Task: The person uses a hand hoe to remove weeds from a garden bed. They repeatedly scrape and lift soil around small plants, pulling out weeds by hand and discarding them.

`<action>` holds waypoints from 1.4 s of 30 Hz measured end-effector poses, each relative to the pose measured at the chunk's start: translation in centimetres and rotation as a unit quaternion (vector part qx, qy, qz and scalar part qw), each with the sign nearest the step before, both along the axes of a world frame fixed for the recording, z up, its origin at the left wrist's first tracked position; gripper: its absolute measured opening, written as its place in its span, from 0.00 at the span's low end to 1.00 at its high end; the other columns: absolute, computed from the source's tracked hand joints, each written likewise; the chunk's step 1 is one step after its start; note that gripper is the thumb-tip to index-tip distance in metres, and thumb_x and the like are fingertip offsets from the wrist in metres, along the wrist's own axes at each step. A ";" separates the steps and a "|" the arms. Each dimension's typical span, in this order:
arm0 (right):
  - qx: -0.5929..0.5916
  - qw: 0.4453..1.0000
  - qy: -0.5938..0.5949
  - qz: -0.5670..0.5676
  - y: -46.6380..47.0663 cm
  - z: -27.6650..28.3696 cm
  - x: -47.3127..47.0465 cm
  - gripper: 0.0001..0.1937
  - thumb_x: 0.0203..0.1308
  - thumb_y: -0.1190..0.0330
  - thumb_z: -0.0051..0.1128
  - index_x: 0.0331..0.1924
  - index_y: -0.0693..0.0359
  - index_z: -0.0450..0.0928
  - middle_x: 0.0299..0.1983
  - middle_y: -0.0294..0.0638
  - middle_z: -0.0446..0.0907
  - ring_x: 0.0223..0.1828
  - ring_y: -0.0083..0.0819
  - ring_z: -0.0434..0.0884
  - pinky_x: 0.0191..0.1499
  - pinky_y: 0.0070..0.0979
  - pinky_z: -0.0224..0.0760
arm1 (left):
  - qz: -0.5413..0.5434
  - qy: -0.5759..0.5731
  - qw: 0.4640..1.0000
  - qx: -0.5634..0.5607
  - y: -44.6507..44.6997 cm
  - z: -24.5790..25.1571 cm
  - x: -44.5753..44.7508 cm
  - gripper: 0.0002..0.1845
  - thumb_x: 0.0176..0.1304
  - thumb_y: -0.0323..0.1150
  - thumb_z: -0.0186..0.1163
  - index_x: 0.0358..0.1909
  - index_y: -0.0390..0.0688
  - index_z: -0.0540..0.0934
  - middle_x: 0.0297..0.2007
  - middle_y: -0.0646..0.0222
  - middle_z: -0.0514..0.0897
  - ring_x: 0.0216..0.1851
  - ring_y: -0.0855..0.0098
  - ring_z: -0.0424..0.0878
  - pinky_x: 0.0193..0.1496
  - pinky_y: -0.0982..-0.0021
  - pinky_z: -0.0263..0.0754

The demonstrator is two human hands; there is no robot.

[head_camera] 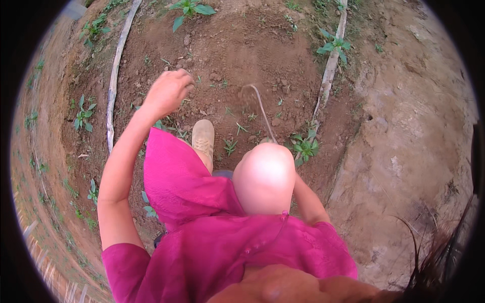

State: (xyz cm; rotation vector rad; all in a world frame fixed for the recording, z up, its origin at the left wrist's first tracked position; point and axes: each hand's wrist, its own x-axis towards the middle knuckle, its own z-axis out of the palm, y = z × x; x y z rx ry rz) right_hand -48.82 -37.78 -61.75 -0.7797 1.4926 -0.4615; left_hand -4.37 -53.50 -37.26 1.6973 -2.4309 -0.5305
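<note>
My left hand is held over the loose brown soil, fingers curled down; whether anything is in them is hidden. My right forearm passes behind my bare knee, which hides my right hand. From behind that knee a thin curved blade like a sickle's reaches forward, its tip at the soil in a blur of dirt. Small grass weeds grow between my feet and the blade. A leafy young plant stands just right of the knee.
A pale flat hose runs along the left, another along the right. Young plants and a plant by the right hose stand nearby. My tan shoe rests on the bed. Bare packed ground lies right.
</note>
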 end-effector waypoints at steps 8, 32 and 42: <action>-0.073 0.977 0.128 0.152 -16.6 4.5 7.9 0.27 0.63 0.44 0.53 0.32 0.66 0.77 0.21 0.37 0.75 0.26 0.28 0.73 0.33 0.31 0.68 | -0.069 -0.067 0.992 -0.084 0.8 13.5 -6.5 0.13 0.50 0.36 0.63 0.36 0.42 0.77 0.42 0.65 0.79 0.47 0.64 0.77 0.58 0.61 0.67; 0.084 0.856 0.359 0.362 -4.1 8.5 -8.8 0.16 0.56 0.55 0.57 0.39 0.58 0.77 0.27 0.54 0.80 0.32 0.55 0.81 0.35 0.47 0.73 | -0.175 -0.084 0.922 0.334 3.5 8.6 -14.7 0.05 0.52 0.32 0.55 0.31 0.46 0.71 0.28 0.70 0.73 0.33 0.70 0.75 0.39 0.69 0.67; 0.043 0.827 0.358 0.431 -3.5 5.9 -2.2 0.17 0.55 0.53 0.58 0.39 0.58 0.79 0.30 0.55 0.82 0.35 0.54 0.82 0.40 0.48 0.75 | -0.086 -0.074 0.931 0.348 10.4 7.7 -16.3 0.07 0.52 0.31 0.56 0.33 0.44 0.73 0.29 0.69 0.75 0.35 0.68 0.77 0.41 0.67 0.68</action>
